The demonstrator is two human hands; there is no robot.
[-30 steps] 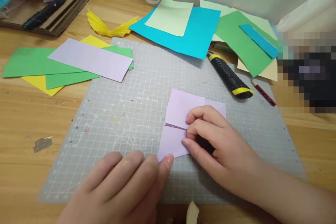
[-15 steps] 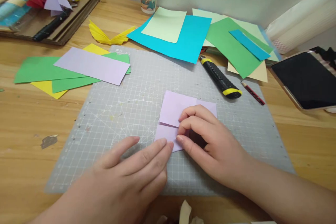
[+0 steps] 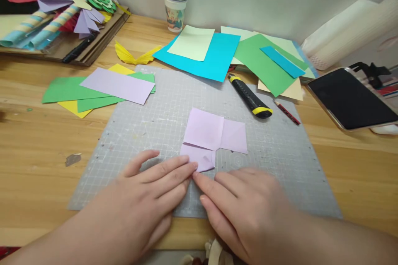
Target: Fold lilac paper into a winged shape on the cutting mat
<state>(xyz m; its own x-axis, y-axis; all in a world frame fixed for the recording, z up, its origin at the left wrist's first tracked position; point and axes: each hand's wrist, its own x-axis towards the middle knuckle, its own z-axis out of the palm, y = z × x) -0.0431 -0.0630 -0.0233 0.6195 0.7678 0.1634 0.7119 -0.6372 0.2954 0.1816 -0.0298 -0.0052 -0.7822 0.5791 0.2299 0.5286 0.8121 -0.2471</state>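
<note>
A folded light purple paper (image 3: 203,128) lies on the grey cutting mat (image 3: 130,132). It has a square flap at upper left, a creased part on the right and a narrower folded part below. My left hand (image 3: 155,194) rests flat, its fingers stretched out and their tips on the lower left of the paper. My right hand (image 3: 245,203) has its index finger extended to the paper's lower edge, touching close to the left fingertips. The right thumb is apart beneath it, and the other fingers are curled. Neither hand grips anything.
A black and yellow utility knife (image 3: 250,97) and a pencil (image 3: 286,112) lie to the right. Coloured paper strips (image 3: 118,85) are at left, a blue sheet (image 3: 217,62) behind. Stacked paper cups (image 3: 175,10), a tablet-like device (image 3: 351,97) and a board of paper crafts (image 3: 87,49) stand around.
My right hand has let go of the paper's right side and moved down to its lower edge, uncovering the creased right part. My left hand stays on the paper. The view has shifted.
</note>
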